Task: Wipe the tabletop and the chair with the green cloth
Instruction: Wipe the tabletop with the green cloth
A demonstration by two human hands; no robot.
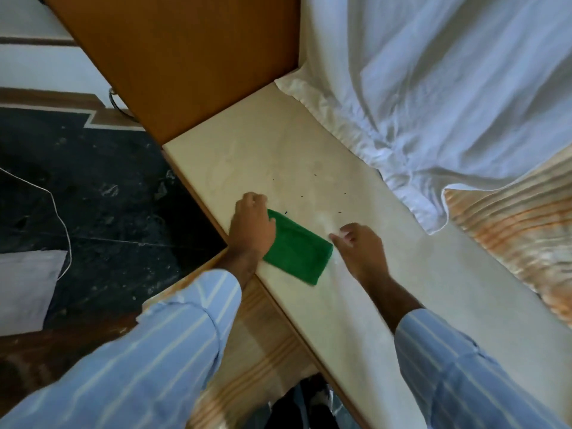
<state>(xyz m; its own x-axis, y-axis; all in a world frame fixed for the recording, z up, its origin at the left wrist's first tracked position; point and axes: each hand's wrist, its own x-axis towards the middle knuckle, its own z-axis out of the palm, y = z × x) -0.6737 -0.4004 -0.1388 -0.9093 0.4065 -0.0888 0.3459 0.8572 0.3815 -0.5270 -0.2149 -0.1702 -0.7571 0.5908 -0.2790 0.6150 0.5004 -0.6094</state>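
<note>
A folded green cloth (298, 250) lies flat on the cream tabletop (266, 156), close to its left edge. My left hand (252, 226) rests on the cloth's left end with the fingers curled over it, gripping that end. My right hand (360, 249) hovers just right of the cloth, fingers spread and slightly blurred, one fingertip near the cloth's right corner. Small dark specks dot the tabletop beyond the cloth. No chair is in view.
A white sheet (433, 97) covers the bed along the table's right side, with a striped orange blanket (526, 230) beside it. A brown wooden panel (185, 57) stands at the table's far end. Dark floor (102, 196) with a white cord (63, 224) lies left.
</note>
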